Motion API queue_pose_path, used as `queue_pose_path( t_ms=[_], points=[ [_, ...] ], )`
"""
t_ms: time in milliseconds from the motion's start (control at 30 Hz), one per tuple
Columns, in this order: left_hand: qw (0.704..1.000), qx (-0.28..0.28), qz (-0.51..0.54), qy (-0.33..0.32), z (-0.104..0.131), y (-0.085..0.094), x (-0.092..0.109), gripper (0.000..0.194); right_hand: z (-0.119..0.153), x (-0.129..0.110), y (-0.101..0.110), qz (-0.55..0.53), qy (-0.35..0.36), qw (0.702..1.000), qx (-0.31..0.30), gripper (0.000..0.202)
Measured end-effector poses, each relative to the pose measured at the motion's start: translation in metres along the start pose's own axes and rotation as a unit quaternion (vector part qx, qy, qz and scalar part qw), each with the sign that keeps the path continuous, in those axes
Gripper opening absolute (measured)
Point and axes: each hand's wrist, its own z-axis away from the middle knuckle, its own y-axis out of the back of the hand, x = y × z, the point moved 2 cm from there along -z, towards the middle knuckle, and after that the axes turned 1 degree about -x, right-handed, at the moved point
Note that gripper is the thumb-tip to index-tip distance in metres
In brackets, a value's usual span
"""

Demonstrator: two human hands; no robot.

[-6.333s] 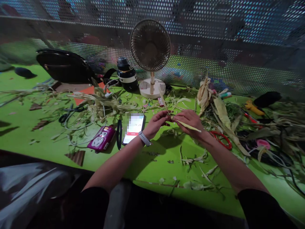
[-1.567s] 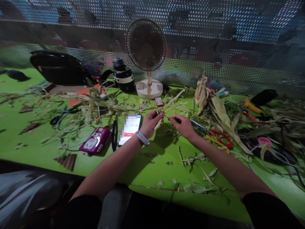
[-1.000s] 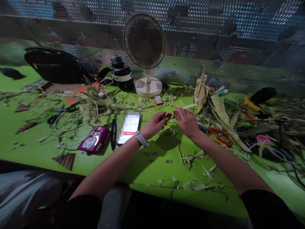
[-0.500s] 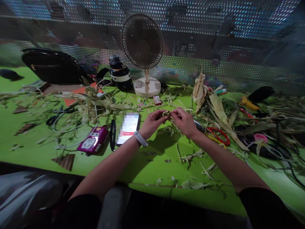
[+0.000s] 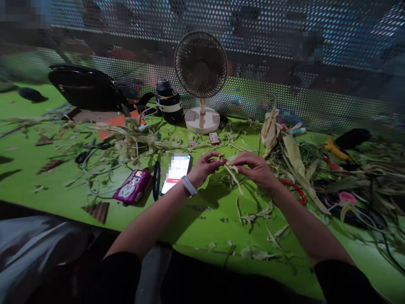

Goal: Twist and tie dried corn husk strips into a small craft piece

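Above the middle of the green table, my left hand (image 5: 207, 167) pinches a pale strip of corn husk (image 5: 234, 177) between thumb and fingers. One end of the strip hangs down to the right. My right hand (image 5: 255, 167) is closed on the same husk piece, close beside the left fingertips. How the husk is folded between the fingers is too small to make out. On the table below lie loose husk scraps (image 5: 257, 215). A lit phone (image 5: 177, 171) rests left of my left wrist, which wears a pale watch band (image 5: 189, 185).
A purple power strip (image 5: 132, 187) and tangled husks (image 5: 133, 133) lie left. Behind stand a fan (image 5: 201, 120), a dark bottle (image 5: 170, 105) and a black bag (image 5: 90, 90). Red-handled scissors (image 5: 297, 190), more husks (image 5: 294, 152) and a yellow-handled tool (image 5: 336, 149) are right.
My hands have moved slightly apart, and the right has shifted right. A length of husk now hangs between them. The whole view has shifted a little.
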Motion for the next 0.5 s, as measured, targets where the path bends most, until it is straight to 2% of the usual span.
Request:
queue_pose_path(
  t_ms=[67, 133, 267, 500],
  points=[
    [1.0, -0.006, -0.005, -0.001, 0.0008, -0.0011, -0.0016, 0.044, 0.0005, -0.002, -0.0029, 0.027, 0.029, 0.997, 0.064, 0.009],
    [1.0, -0.009, -0.011, -0.006, 0.0008, -0.0015, -0.0026, 0.043, 0.0009, -0.0014, -0.0056, 0.006, -0.006, 0.996, 0.087, 0.015],
    [0.999, -0.009, -0.031, -0.042, -0.001, -0.0013, -0.0021, 0.043, 0.001, 0.0011, -0.0085, 0.008, -0.103, 0.994, 0.038, 0.02],
    [0.992, -0.007, -0.084, -0.09, -0.0011, -0.0034, -0.0012, 0.046, -0.0018, 0.0067, -0.0084, 0.022, -0.142, 0.99, -0.007, 0.02]
  ],
)
